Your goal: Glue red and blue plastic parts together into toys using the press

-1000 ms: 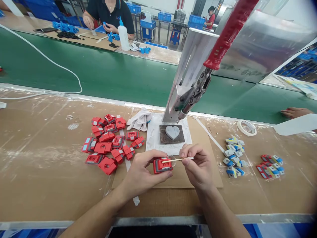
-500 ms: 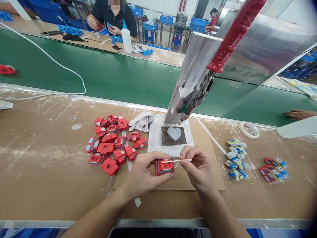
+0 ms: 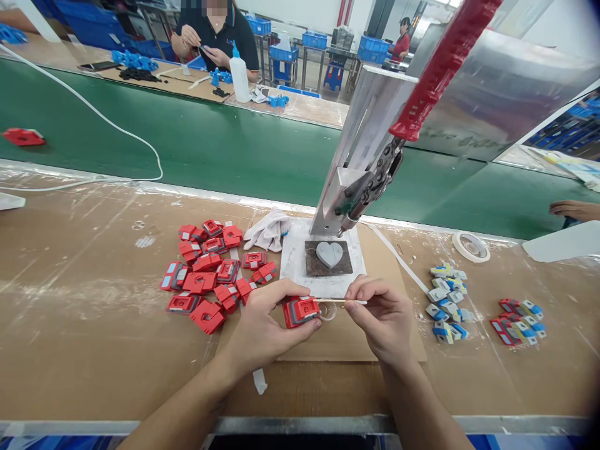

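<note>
A red and grey toy vehicle part (image 3: 300, 311) is gripped between the thumb and fingers of my left hand (image 3: 269, 322). My right hand (image 3: 382, 312) pinches a thin cotton swab (image 3: 335, 301), whose left end meets the upper right edge of the red part. Just below the swab, a small clear round dish (image 3: 328, 310) stands on the cardboard, partly hidden. Left of my hands lies a loose pile of similar red parts (image 3: 200, 281). Beyond them a grey heart-shaped block (image 3: 329, 254) sits on a dark plate under the press.
A toggle press with a red handle (image 3: 445, 69) rises behind the heart block. A white glove (image 3: 268, 230), a tape roll (image 3: 471, 246), blue-white pieces (image 3: 447, 303) and red-blue assemblies (image 3: 518, 320) lie around. Past the green belt (image 3: 234, 150) a co-worker handles small parts; another hand (image 3: 574, 210) shows right.
My left hand has drawn the red part slightly left and tilted it; the swab has shifted from across its top to its right edge. A red piece on the belt has moved right.
</note>
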